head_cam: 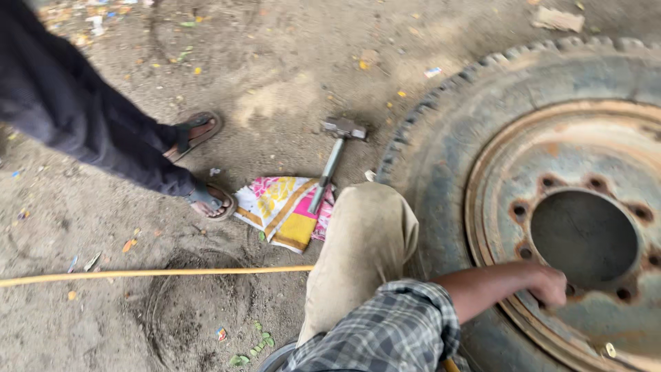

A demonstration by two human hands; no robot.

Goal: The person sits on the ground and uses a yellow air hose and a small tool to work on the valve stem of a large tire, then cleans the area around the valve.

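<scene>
Your left hand (549,284), fingers curled closed on the rusty wheel rim (509,172), at its 7 o'clock edge; wheel lies flat, hub hole upward.

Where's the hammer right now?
The hammer lies on the dirt at centre frame, left of the tyre, its handle resting on the colourful cloth.

Light: soft, even daylight — moderately bright, no single clear source.
Shadows: faint and diffuse; a weak dark patch lies under the sledgehammer (335,155) head.
Glare: none; the rusty wheel rim (496,207) stays matte.
Blur: the other person's dark trouser leg (62,103) is smeared at upper left; the plaid sleeve (385,337) is slightly soft.
Edges: mild wide-angle bending — the tyre (441,138) looks stretched rightward.
</scene>
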